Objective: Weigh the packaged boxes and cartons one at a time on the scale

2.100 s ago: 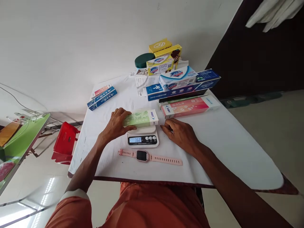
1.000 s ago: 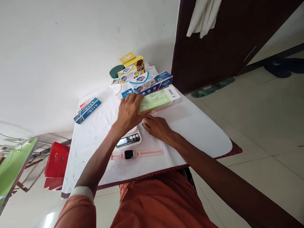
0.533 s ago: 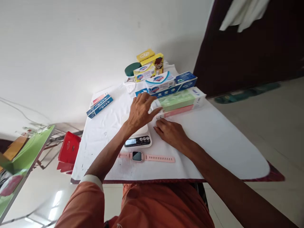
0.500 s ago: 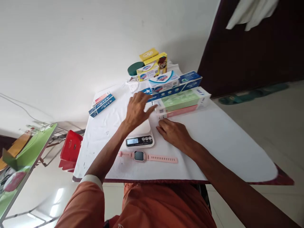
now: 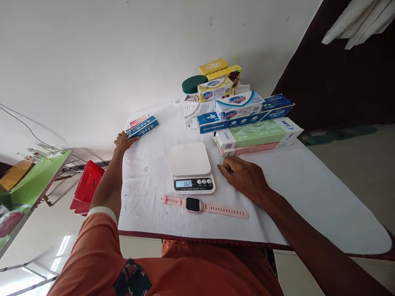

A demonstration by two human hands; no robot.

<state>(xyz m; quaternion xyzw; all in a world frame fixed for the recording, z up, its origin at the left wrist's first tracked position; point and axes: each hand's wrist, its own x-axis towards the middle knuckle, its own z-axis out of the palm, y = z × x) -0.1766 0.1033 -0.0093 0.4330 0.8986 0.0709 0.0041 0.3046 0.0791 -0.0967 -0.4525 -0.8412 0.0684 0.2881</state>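
Observation:
My left hand (image 5: 124,142) reaches to the table's left side. Its fingers and thumb close around the near end of a blue toothpaste box (image 5: 144,128), which lies with other slim boxes, one of them pink and white (image 5: 139,120). My right hand (image 5: 243,174) rests on the cloth with curled fingers and nothing visible in them. It is right of a white digital scale (image 5: 190,159), whose bare platform sits above a display reading 362. A pink-strapped smartwatch (image 5: 193,204) lies stretched out in front of the scale.
Behind my right hand are a green and pink carton (image 5: 256,135), long blue boxes (image 5: 247,119), a white and blue soap box (image 5: 239,105), yellow boxes (image 5: 216,88) and a dark green lid (image 5: 194,84). A red container (image 5: 89,185) and green table (image 5: 40,185) stand left.
My left hand has moved from above the scale to the toothpaste boxes at the left, uncovering the scale's platform. My right hand stays beside the scale. The view has shifted somewhat.

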